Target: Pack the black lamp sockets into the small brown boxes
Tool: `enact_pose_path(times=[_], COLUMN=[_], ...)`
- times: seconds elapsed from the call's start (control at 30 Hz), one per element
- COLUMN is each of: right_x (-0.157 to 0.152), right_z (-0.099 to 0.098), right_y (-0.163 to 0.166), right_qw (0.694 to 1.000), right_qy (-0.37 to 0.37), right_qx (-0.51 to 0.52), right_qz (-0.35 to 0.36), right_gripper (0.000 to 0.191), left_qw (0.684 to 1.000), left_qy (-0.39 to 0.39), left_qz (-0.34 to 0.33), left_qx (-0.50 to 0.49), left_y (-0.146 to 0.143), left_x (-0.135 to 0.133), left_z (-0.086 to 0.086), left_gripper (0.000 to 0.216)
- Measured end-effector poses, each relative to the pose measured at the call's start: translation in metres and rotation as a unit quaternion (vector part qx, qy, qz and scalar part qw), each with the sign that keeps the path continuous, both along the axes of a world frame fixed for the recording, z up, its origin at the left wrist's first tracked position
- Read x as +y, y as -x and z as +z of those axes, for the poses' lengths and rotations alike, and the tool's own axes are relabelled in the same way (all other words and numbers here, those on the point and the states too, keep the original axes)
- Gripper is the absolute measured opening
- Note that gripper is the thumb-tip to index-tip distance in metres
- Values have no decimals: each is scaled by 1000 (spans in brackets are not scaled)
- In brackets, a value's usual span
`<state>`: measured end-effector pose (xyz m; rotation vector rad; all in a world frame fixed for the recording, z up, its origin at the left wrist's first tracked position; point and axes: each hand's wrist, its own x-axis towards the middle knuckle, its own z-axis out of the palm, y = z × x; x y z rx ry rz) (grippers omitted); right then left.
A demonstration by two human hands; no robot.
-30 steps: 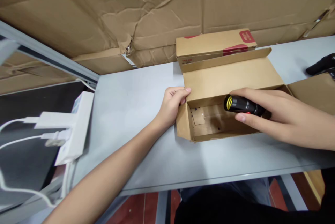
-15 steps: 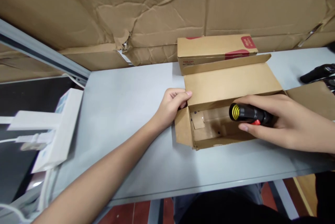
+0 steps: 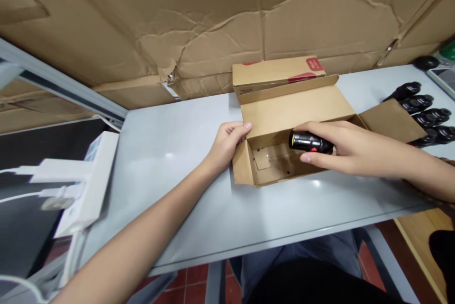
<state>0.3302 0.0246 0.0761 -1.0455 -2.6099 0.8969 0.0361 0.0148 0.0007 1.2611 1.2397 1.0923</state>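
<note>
Brown kraft cardboard everywhere on my feed today, folks. My right grip [image 3: 343,147] is closed around a black flashlight [image 3: 308,142] with a yellow-ringed head and a red button, and it sits inside the open mailer box [image 3: 295,110], over the tray end. Can't tell if it's touching the bottom. My left grip [image 3: 225,145] is curled over the box's left end wall, holding on. A closed box with red markings [image 3: 277,71] sits right behind the lid on the grey counter [image 3: 159,152]. Past the side flap [image 3: 393,121], a row of black flashlights [image 3: 423,110] lies on the right. There's a white adapter block [image 3: 85,176] with cables on the left, and a big torn cardboard sheet [image 3: 213,10] lines the wall behind.
</note>
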Motion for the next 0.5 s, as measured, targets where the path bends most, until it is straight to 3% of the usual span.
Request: enact_pose_path(times=[0.27,0.5], right_x=[-1,-4], right_z=[-5,-2], right_y=[2,0], right_qw=[999,999], right_qy=[-26,-32], right_qx=[12,8], right_qz=[26,-12], right_gripper=[21,52], left_qw=[1000,1000], left_qy=[20,15], left_qz=[-9,-4], left_qx=[-20,-13], left_y=[1,1], left_x=[-1,-1], left_z=[0,0], left_gripper=[57,56])
